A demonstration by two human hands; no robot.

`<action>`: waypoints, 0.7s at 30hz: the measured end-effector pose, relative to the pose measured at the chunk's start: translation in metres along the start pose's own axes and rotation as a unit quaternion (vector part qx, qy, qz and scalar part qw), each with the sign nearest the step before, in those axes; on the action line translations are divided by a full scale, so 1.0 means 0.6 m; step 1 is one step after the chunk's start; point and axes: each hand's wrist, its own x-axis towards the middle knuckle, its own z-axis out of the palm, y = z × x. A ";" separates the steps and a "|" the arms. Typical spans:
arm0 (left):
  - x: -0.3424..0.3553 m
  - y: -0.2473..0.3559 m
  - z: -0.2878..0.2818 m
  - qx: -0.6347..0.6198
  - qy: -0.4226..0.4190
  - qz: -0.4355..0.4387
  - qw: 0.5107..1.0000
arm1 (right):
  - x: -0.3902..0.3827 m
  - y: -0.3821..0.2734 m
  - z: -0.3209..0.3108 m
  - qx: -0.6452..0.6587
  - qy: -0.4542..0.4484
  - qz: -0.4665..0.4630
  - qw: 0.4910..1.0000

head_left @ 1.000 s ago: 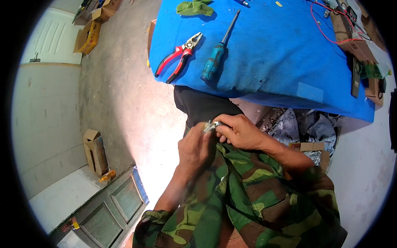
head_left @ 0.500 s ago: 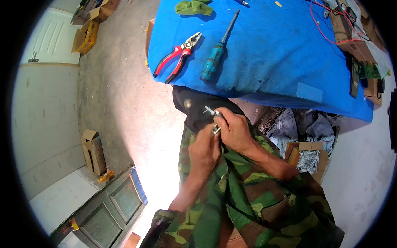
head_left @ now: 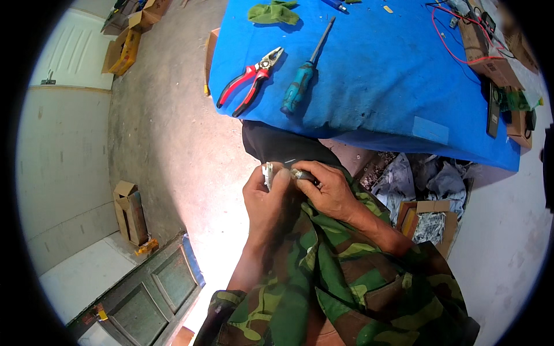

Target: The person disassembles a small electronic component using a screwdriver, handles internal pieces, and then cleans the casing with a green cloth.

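Above my lap, my left hand (head_left: pixel 263 193) pinches a small whitish piece (head_left: pixel 268 175) that stands upright between thumb and fingers. Close beside it, my right hand (head_left: pixel 328 189) is closed around a short dark cylindrical part (head_left: pixel 306 175) with a pale end. Their exact kinds are too small to make out. Beyond my hands, combination pliers (head_left: pixel 251 81) with red and black handles lie partly opened on the blue-covered table (head_left: pixel 381 75). To their right lies a screwdriver (head_left: pixel 298 87) with a teal handle, its shaft pointing away from me.
A green cloth (head_left: pixel 273 14) and a blue pen-like item (head_left: pixel 334 4) are at the table's far side. Red wire (head_left: pixel 441 34) and boxes crowd its right end. Under the table edge sit plastic bags (head_left: pixel 398 181) and an open carton (head_left: pixel 435 205). Another carton (head_left: pixel 131 212) stands left.
My hands have drawn slightly apart. The left has turned and moved up and left, bringing its whitish piece upright. The pronged white end seen earlier beside my right fingers is now mostly hidden.
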 end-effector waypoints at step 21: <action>-0.013 0.004 0.002 -0.091 -0.027 -0.064 0.993 | -0.006 -0.006 -0.001 0.083 0.005 0.051 0.995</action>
